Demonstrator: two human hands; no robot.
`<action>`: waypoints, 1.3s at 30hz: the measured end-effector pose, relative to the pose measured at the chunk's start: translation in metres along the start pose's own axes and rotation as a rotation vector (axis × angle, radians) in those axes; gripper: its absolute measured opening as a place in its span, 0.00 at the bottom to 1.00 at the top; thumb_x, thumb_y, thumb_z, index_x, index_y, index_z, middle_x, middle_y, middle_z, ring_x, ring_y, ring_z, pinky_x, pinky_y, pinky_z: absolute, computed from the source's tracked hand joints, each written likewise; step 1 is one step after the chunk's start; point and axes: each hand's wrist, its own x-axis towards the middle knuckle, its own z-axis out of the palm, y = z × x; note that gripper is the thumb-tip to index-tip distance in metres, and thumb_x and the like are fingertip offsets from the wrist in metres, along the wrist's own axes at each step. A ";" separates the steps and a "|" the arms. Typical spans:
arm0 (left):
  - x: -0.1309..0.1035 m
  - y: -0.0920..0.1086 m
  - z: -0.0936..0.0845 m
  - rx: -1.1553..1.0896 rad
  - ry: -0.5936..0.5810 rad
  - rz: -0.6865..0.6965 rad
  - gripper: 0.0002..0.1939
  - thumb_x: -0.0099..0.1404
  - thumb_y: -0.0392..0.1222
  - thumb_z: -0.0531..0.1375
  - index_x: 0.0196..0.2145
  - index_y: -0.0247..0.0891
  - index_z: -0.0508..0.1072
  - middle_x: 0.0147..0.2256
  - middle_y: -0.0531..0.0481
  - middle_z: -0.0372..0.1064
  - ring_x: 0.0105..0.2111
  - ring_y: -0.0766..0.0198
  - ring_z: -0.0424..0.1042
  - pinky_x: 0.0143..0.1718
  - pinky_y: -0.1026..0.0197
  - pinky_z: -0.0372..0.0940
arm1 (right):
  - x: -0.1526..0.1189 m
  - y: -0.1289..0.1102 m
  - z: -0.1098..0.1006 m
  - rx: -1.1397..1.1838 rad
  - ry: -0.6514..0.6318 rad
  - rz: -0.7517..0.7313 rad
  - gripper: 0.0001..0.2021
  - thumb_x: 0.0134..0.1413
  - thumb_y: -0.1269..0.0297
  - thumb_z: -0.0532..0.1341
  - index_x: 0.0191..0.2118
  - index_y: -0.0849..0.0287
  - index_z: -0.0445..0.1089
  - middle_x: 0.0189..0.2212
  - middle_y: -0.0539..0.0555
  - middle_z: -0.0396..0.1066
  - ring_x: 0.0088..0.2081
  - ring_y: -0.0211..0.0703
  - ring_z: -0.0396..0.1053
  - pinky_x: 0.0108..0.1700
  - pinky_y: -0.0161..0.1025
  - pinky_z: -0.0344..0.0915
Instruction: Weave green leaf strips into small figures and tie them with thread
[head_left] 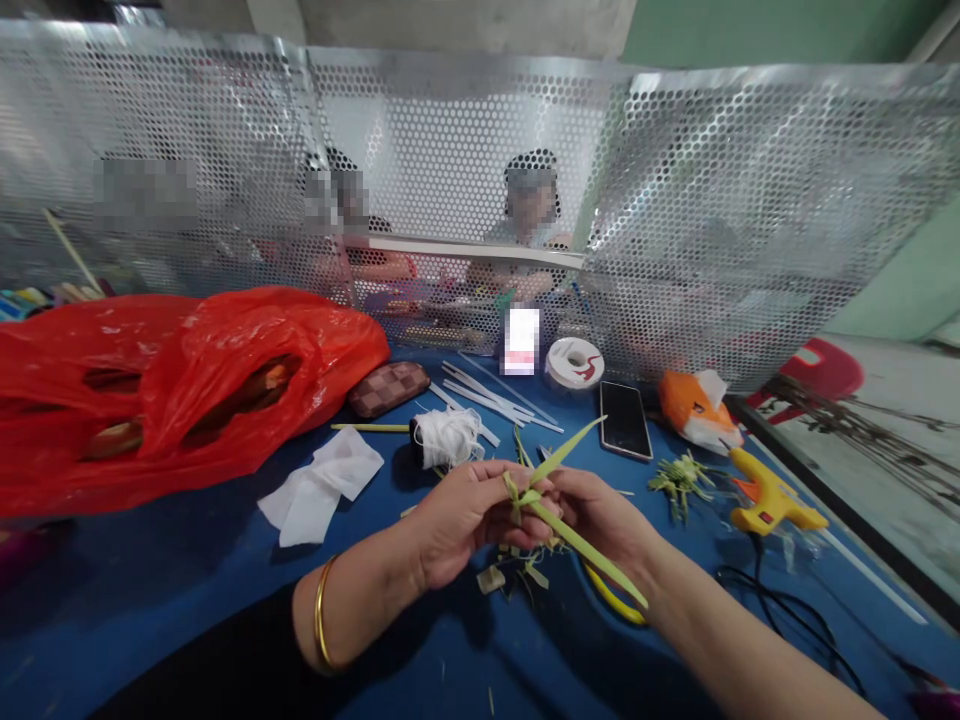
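The left hand (450, 525) and right hand (609, 512) pinch the folded leaf strips (589, 553), right of the white thread bundle (448, 438). The folds could spring open, should either pinch slacken.

Shiny metal is seen in the perforated screen (465, 150) on the far side. The red bag (322, 330) at left is made of thin, glossy, crinkled plastic. Soft, matt paper is shown by the white tissue (319, 490), and smooth, glossy metal by the golden bangle (321, 615).
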 end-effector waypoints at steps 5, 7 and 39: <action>0.002 0.006 -0.004 -0.073 0.120 0.017 0.09 0.64 0.38 0.59 0.33 0.29 0.76 0.27 0.45 0.75 0.24 0.69 0.74 0.25 0.70 0.68 | 0.004 0.007 -0.006 -0.481 0.295 -0.351 0.21 0.45 0.54 0.67 0.42 0.62 0.67 0.22 0.48 0.67 0.22 0.38 0.65 0.23 0.35 0.60; 0.002 0.011 -0.005 -0.096 0.174 0.037 0.08 0.64 0.37 0.59 0.33 0.30 0.77 0.27 0.45 0.75 0.25 0.68 0.74 0.26 0.70 0.69 | 0.002 0.007 -0.008 -0.826 0.379 -0.646 0.25 0.50 0.57 0.64 0.52 0.59 0.62 0.24 0.48 0.68 0.24 0.41 0.67 0.25 0.36 0.62; 0.000 0.002 0.000 0.203 -0.028 -0.021 0.11 0.58 0.43 0.63 0.33 0.31 0.77 0.30 0.45 0.74 0.29 0.66 0.73 0.35 0.64 0.66 | -0.015 -0.008 0.002 -1.151 0.311 -0.793 0.09 0.55 0.64 0.59 0.25 0.56 0.64 0.24 0.49 0.66 0.28 0.39 0.64 0.31 0.37 0.59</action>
